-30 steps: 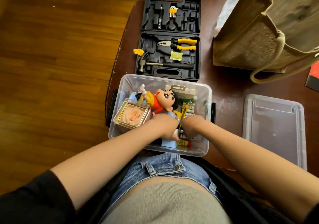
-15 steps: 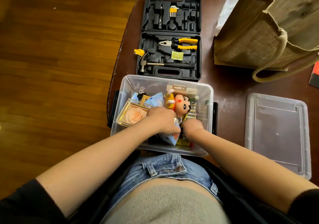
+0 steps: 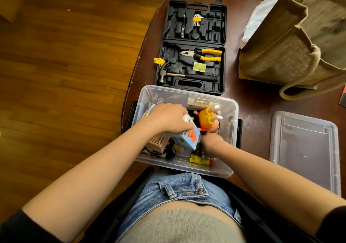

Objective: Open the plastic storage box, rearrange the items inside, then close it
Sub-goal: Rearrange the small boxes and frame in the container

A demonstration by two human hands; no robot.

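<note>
My left hand (image 3: 168, 118) grips the light, stiff carton (image 3: 189, 136) across its top; right hand (image 3: 211, 143) probably curled around something, hidden, in the storage box (image 3: 187, 93).

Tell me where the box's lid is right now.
In the head view, the clear lid lies flat on the brown table, to the right of the open storage box and below the jute bag.
</note>
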